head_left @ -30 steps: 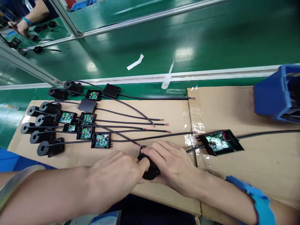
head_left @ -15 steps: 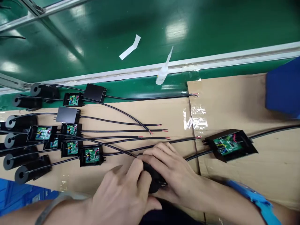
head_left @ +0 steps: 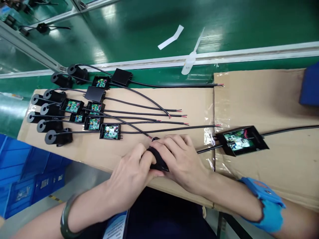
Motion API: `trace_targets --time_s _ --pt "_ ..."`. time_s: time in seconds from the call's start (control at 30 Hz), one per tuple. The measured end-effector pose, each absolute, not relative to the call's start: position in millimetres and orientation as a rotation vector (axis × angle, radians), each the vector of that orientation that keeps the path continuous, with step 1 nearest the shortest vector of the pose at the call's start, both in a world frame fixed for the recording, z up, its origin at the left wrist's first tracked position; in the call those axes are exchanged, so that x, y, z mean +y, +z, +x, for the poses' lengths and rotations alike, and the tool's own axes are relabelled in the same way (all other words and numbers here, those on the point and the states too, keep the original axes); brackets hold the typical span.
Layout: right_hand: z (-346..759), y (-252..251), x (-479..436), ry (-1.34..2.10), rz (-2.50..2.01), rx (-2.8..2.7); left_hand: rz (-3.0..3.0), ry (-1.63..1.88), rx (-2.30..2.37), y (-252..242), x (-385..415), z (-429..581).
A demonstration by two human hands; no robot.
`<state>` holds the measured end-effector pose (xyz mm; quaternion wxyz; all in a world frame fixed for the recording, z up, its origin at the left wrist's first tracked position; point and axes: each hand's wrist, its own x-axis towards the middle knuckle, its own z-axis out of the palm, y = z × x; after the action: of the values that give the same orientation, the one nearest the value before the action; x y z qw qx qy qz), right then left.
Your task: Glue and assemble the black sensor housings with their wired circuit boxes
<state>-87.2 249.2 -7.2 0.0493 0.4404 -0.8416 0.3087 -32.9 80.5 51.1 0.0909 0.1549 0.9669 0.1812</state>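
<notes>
My left hand (head_left: pixel 131 171) and my right hand (head_left: pixel 183 162) are both closed around a black rounded part (head_left: pixel 159 161), close to the front edge of the cardboard. It resembles the black cylinders on the left, but fingers hide much of it. From beside my right hand a black cable (head_left: pixel 209 149) runs to an open black box (head_left: pixel 241 141) with a green circuit board inside. The stripped end of another cable (head_left: pixel 134 127) reaches close to the held part.
Black cylinders with centre holes (head_left: pixel 58 136) lie at the left, cabled to several small boxes (head_left: pixel 110 131), some lidded. A white-tipped bottle (head_left: pixel 189 63) and a paper strip (head_left: pixel 171 37) lie beyond. Blue bins (head_left: pixel 30 179) stand lower left; a blue object (head_left: pixel 310 86) sits far right.
The view has shifted, so the table's contents appear farther right and higher. Both hands keep their grip on the black part, which shows at a different angle between them.
</notes>
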Motion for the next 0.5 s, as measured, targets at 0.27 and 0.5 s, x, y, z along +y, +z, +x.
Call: trace_targets --time_s 0.27,0.5 --pt "-103 -20 258 1.257 1.476 -2.493 0.726 0.494 3.081 53 71 -35" --pt "-101 20 239 1.208 1.520 -2.358 0.313 1.146 2.805 38 62 -13"
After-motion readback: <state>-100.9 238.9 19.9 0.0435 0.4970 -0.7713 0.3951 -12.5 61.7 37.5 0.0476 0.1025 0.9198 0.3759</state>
